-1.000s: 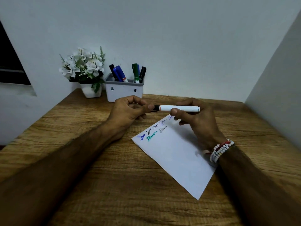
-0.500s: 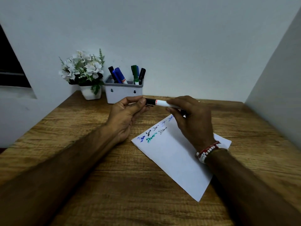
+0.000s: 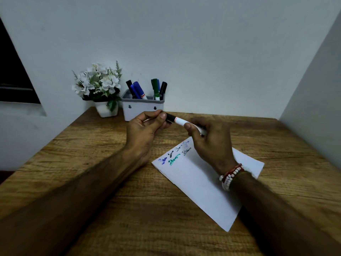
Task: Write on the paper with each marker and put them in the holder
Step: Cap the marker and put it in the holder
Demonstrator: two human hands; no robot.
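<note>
A white marker (image 3: 180, 121) with a black cap is held level above the desk, in front of the holder. My right hand (image 3: 210, 143) grips its white barrel. My left hand (image 3: 147, 126) pinches the black cap end between thumb and fingers. Under my right hand lies a white paper (image 3: 201, 182) with blue, green and black scribbles near its far corner. The white holder (image 3: 142, 109) stands at the back of the desk with several capped markers, blue, green and black, standing in it.
A white pot of white flowers (image 3: 99, 89) stands left of the holder against the wall. The wooden desk (image 3: 92, 150) is boxed in by a wall behind and a wall on the right. My right wrist wears a beaded bracelet (image 3: 230, 175).
Both hands and the marker have shifted toward the holder. My right hand has slid along the barrel and now covers most of it. My left hand stays on the cap end.
</note>
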